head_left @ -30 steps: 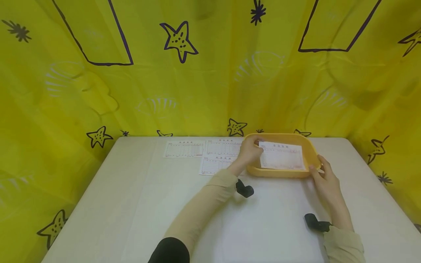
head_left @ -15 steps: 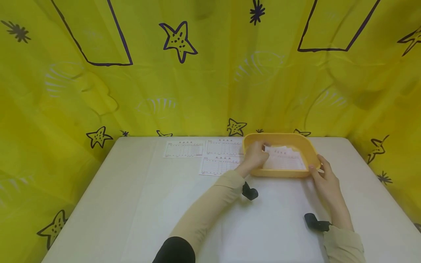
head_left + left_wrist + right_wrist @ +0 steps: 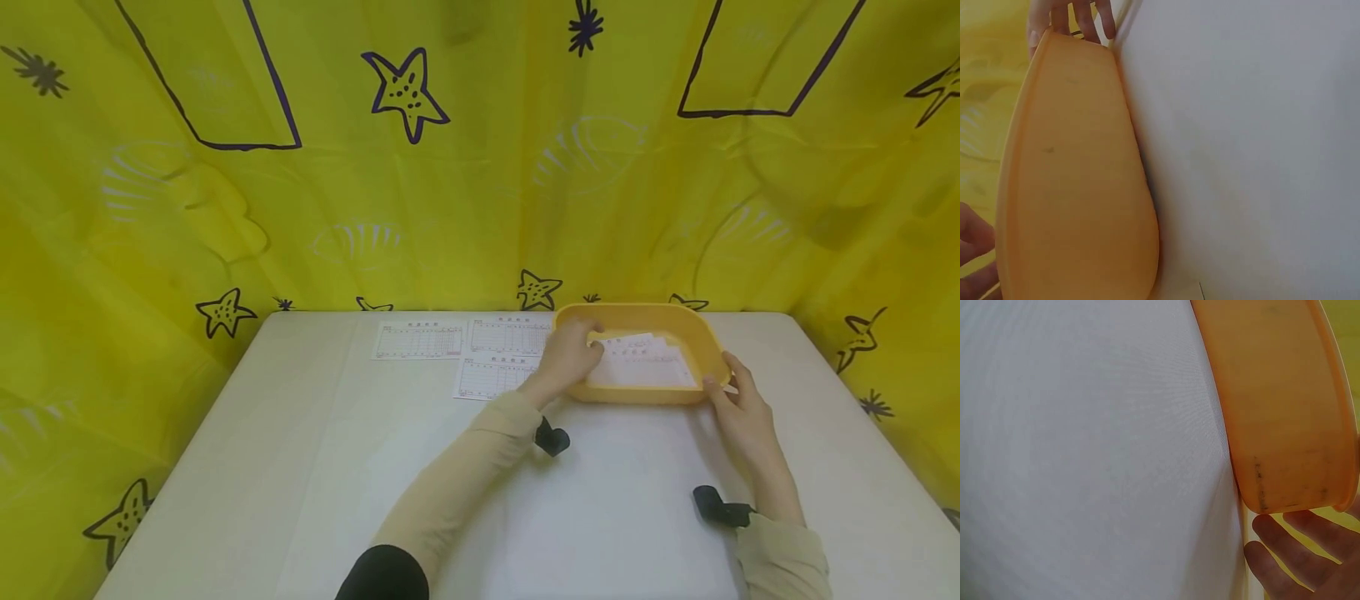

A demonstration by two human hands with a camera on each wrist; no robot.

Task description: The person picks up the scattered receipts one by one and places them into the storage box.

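Note:
In the head view, a yellow plastic tray [image 3: 637, 396] stands at the table's back right, with several printed paper slips [image 3: 648, 367] lying in a loose stack inside. My left hand [image 3: 570, 354] reaches over the tray's left side, thumb and fingers apart near the slips' left edge. No slip shows between them. In the left wrist view, fingers [image 3: 975, 237] of that hand appear at the rim. My right hand [image 3: 742, 408] holds the tray's right corner, thumb on the near side and fingers round the end. Its fingers [image 3: 1285, 550] show beside the tray's end in the right wrist view.
Left of the tray, several more printed slips [image 3: 416, 342] lie flat on the white table [image 3: 315, 467], partly hidden by the left hand. A yellow patterned curtain [image 3: 465, 208] hangs behind the table and along its sides.
The left hand lowers a slip into the tray, lets go of it on the other slips, and draws back a little to the left. The right hand stays on the tray.

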